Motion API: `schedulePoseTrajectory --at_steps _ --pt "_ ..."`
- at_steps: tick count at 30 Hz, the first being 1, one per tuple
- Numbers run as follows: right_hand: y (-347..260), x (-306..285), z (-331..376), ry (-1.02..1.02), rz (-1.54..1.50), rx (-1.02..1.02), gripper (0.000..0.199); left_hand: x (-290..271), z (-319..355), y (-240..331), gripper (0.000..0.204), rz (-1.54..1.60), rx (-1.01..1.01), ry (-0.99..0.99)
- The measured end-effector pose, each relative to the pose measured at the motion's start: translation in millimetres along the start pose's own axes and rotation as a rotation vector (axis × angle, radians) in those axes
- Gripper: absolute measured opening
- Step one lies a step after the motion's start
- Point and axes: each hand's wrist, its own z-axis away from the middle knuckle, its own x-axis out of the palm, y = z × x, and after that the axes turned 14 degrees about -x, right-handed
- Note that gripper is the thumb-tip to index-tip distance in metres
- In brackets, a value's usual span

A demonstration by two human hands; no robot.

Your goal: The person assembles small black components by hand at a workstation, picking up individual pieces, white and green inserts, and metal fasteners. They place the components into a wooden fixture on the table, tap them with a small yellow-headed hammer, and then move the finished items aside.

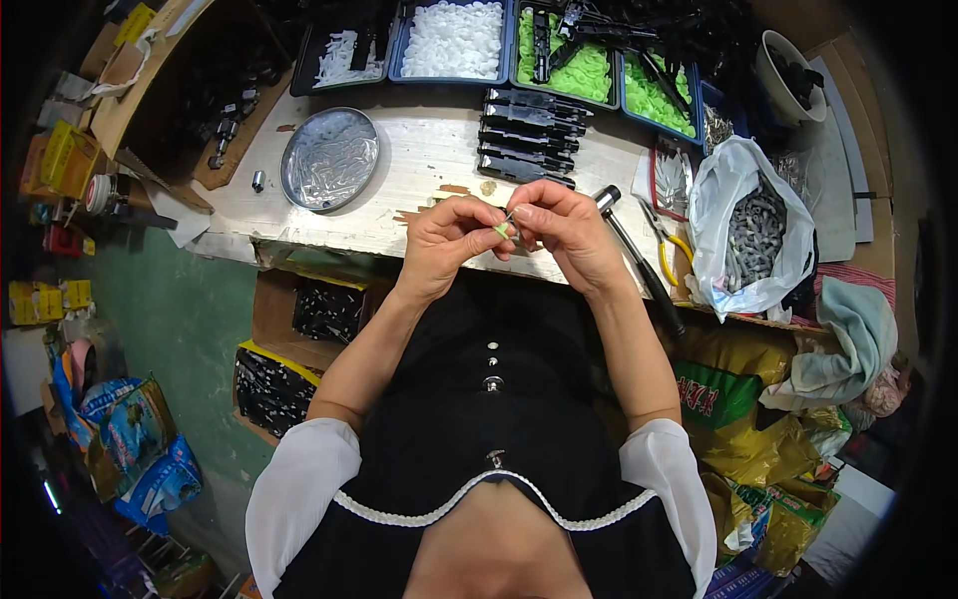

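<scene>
A: Where's the piece right now?

B: Dead centre of the frame, just over the near edge of the workbench [419,160]. The left hand [446,243] has its thumb and forefinger closed on a small pale green part [503,231], and the right hand [564,232] is pinched against it from the other side, holding what looks like a thin metal piece at the part's top. Whether that is a pin or a spring, I cannot tell.

A: So both hands closed, nothing spare?

B: Yes, all fingertips bunched tight around the 1 part, the 2 hands touching.

A: How would you do this well?

B: I'd judge the trick is keeping the left grip still and letting only the right fingertips work, with the part turned so the joint faces up and stays in sight.

A: And if it slips?

B: It would likely drop into the lap or the boxes below the bench. Working further over the bench would be safer. More green parts sit in the tray [569,60] at upper centre, with the black assemblies [529,135] just below it and the round metal dish [329,158] at upper left.
</scene>
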Motion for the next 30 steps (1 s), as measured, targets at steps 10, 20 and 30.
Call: schedulePoseTrajectory --at_steps 10,20,30 --pt "-5 -1 1 0.021 0.072 -0.034 0.010 -3 2 -1 0.012 -0.035 0.062 -0.048" --pt "0 -3 1 0.011 -0.036 0.048 0.009 -1 3 -5 0.009 -0.090 0.093 -0.014" --pt "11 3 3 0.121 -0.067 0.009 0.009 -2 4 -9 0.010 -0.055 0.095 0.024"
